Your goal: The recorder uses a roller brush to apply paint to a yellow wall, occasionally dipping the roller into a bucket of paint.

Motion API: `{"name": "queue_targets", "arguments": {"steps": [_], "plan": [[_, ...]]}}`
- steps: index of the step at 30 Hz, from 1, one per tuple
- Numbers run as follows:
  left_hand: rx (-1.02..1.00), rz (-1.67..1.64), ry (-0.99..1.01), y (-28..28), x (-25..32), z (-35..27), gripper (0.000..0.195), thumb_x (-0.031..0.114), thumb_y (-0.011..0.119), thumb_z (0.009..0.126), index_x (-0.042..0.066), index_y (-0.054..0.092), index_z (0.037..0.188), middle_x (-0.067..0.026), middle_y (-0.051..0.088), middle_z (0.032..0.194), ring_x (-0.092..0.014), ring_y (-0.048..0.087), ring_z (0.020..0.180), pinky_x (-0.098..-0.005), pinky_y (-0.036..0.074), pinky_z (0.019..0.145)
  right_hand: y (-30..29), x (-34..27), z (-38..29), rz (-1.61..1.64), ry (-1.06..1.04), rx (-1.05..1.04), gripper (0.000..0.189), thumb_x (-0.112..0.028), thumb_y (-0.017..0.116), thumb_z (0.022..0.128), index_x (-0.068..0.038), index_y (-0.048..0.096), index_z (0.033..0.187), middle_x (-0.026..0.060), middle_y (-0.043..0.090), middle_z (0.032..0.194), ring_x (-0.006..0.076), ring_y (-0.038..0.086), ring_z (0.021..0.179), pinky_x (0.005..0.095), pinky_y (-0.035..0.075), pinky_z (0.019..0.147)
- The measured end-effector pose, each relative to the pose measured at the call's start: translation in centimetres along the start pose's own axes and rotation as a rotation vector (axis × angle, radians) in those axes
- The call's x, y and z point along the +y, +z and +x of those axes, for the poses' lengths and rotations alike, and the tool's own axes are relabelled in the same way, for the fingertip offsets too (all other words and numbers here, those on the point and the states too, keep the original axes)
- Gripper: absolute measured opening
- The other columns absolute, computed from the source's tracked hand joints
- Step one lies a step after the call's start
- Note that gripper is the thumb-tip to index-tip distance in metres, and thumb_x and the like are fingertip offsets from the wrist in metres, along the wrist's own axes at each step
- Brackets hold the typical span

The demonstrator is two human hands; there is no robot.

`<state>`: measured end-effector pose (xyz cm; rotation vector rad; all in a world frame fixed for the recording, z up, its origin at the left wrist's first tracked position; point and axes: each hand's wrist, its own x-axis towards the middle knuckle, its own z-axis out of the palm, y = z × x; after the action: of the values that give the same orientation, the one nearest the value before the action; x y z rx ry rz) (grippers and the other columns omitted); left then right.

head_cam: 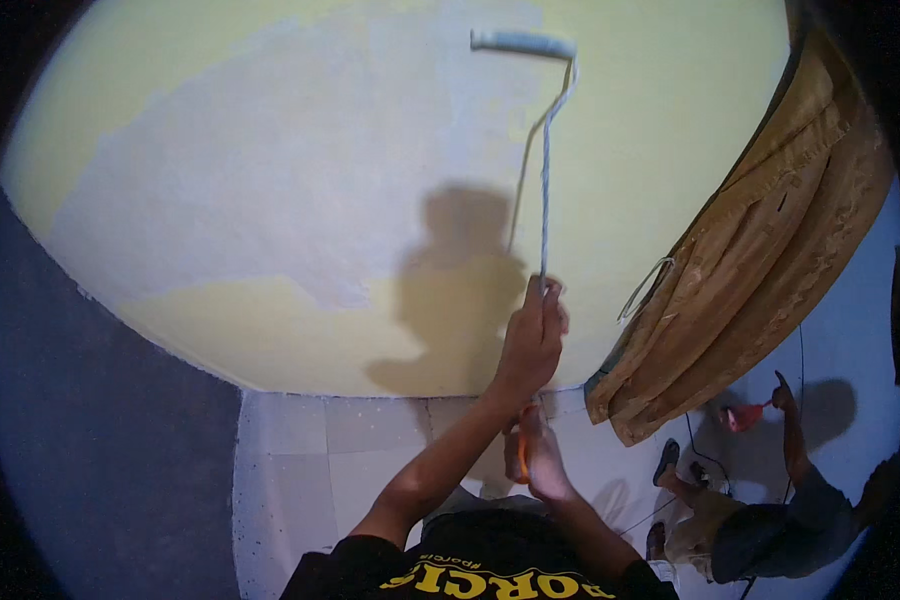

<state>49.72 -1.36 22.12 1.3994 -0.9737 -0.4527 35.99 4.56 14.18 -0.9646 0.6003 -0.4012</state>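
Observation:
A paint roller with a long twisted-metal rod is up against the yellow wall, near the top of the view; whether it touches the paint surface is hard to tell. My left hand is closed around the lower part of that rod. Below it, close to my body, my right hand grips the orange handle. A broad patch of pale lilac-grey paint covers the wall left of the rod, with yellow around it. Shadows of my body and the roller fall on the wall.
A brown curtain hangs at the wall's right edge, beside a white cord loop. Pale floor tiles meet a dark grey surface at left. Lower right, another person holds a red object; a dark cable lies nearby.

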Motion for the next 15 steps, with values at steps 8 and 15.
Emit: {"name": "queue_targets", "arguments": {"steps": [8,15], "plan": [[-0.019,-0.057,-0.074,0.6,0.1,-2.3,0.018,0.019,0.034,0.105,0.004,0.043,0.107,-0.0076,0.050,0.059,-0.018,0.051,0.052,-0.0351,0.040,0.052,0.6,-0.3,-2.4,-0.120,0.228,0.143,0.064,-0.068,0.034,0.096,-0.008,0.053,0.094,0.0015,0.042,0.050,0.0129,0.040,0.036,0.0270,0.031,0.036],[0.012,-0.074,0.010,1.2,2.1,0.8,0.017,0.020,0.034,0.106,0.005,0.042,0.105,-0.0071,0.049,0.059,-0.017,0.049,0.050,-0.0355,0.039,0.051,0.6,-3.7,-1.8,-0.109,-0.065,0.038,0.057,-0.061,0.033,0.100,-0.007,0.053,0.095,0.0005,0.042,0.049,0.0108,0.039,0.036,0.0259,0.030,0.038]]}}
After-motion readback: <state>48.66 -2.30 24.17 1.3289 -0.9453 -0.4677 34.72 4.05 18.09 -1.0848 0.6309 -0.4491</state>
